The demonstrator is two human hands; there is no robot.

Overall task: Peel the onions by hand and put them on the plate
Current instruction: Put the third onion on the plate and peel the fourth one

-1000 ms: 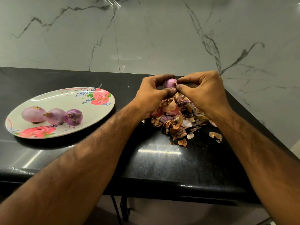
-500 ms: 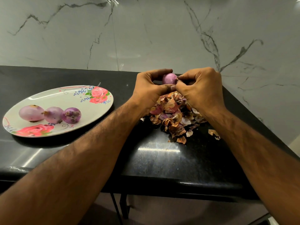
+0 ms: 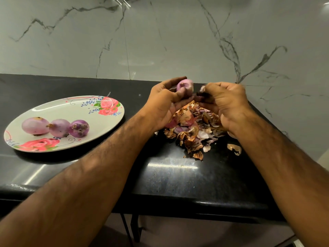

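Near the back edge of the counter (image 3: 169,177), the left hand (image 3: 165,104) gripped the onion (image 3: 185,86) while the right hand (image 3: 226,102) pinched loose skin (image 3: 202,89), probably best pulled away steadily.

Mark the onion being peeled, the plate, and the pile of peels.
Onion being peeled (image 3: 185,86): head view, on its bare pink side.
Plate (image 3: 71,111): head view, on its bare white middle, behind the three onions.
Pile of peels (image 3: 191,135): head view, on the heap's centre.

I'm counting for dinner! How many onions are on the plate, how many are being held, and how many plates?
Onions on the plate: 3
Held onion: 1
Plate: 1
Total: 5
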